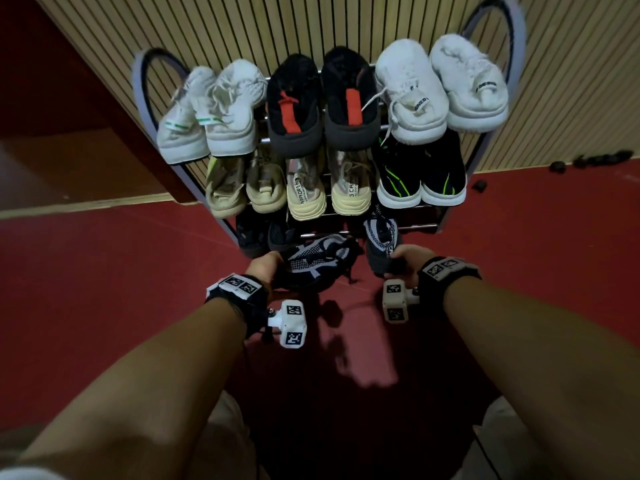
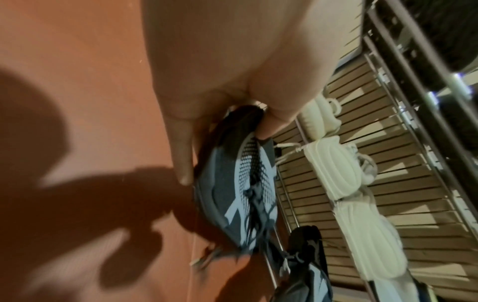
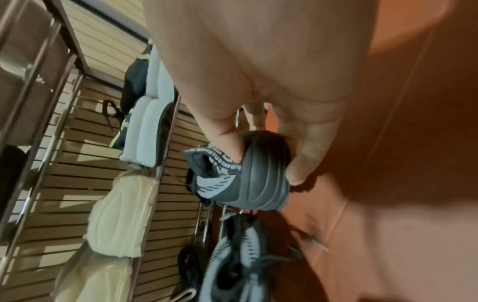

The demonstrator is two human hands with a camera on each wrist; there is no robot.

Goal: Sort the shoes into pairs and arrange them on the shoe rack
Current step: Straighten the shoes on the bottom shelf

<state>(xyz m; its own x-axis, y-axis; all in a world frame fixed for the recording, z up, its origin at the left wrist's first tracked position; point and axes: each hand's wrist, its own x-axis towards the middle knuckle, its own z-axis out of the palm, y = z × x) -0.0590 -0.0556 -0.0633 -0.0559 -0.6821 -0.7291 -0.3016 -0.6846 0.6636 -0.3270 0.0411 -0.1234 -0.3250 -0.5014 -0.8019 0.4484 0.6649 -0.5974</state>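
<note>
Left hand [image 1: 266, 268] grips patterned shoe [image 1: 313, 263] at 6 o'clock of shoe rack [image 1: 408, 226], right hand [image 1: 410, 259] pinches matching shoe [image 1: 381, 237] by heel

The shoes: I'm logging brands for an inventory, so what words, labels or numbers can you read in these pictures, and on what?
"APPAREN", cut off: heel tab, left cream shoe.
"G CA", partial: heel tab, right cream shoe.
"GNED", partial: pull tab, white shoe.
Black lettering on the neighbouring white shoe: too blurred.
White lettering round the collar of the dark knit shoe held in the right hand: unreadable.
Wrist markers: patterns only.
</note>
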